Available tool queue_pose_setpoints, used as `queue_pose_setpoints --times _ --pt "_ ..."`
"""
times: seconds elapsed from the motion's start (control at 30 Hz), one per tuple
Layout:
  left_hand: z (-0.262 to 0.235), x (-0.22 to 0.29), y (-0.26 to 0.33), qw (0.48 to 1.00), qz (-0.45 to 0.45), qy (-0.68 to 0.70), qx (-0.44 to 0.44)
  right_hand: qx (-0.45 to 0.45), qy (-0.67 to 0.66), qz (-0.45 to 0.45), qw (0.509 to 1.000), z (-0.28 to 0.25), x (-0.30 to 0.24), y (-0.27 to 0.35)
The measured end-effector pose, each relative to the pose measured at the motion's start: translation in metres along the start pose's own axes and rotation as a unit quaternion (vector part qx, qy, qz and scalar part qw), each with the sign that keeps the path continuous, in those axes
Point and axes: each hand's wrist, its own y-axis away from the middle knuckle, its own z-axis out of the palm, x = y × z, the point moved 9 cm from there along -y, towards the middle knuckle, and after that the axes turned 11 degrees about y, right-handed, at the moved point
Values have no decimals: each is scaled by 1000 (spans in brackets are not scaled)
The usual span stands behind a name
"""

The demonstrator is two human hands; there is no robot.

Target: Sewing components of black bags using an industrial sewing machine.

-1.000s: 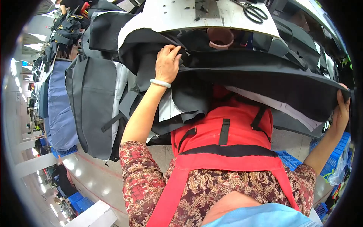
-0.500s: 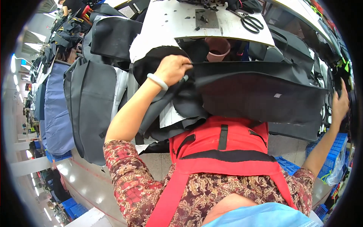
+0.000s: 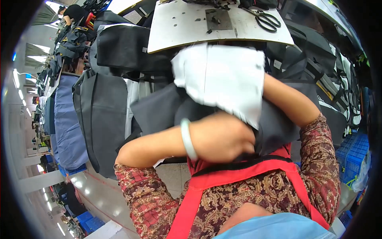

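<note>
My left hand [image 3: 223, 137], with a pale bangle on its wrist, is close to my body in front of the apron. Its fingers are curled on the edge of a black fabric piece [image 3: 274, 121], slightly smeared by motion. A white-backed fabric panel [image 3: 223, 77] with a notched edge is lifted and folded over in front of me. My right forearm [image 3: 288, 99] reaches in behind that panel, which hides my right hand and its fingers. Dark grey fabric [image 3: 157, 109] lies under the left side of the panel.
Ahead is a white table [image 3: 179, 28] with black scraps, a metal plate [image 3: 219, 20] and black scissors [image 3: 266, 20]. Dark fabric panels [image 3: 104, 119] hang at the left, beside a blue-grey cloth [image 3: 67, 119]. Blue crates [image 3: 352, 153] stand at the right. Another person [image 3: 71, 16] is far left.
My right hand has come in from the far right to behind the fabric. My left hand has moved down toward my body. The stretched black fabric is now folded, its white side showing.
</note>
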Motion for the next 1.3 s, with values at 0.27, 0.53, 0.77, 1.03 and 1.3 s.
queue_pose_setpoints --times 0.27,0.53,0.77,1.03,1.3 --pt "-91 -151 -1 973 -141 15 184 323 248 160 899 -156 33 54" --pt "-134 -117 -5 956 -75 110 261 -81 200 219 952 -54 74 24" --pt "-200 -130 -17 937 -57 71 336 90 56 130 986 -87 98 13" --pt "-240 -118 -32 923 46 13 381 27 120 303 945 -121 65 10" --pt "-230 -136 -24 914 55 -48 399 34 21 231 972 -85 15 16"
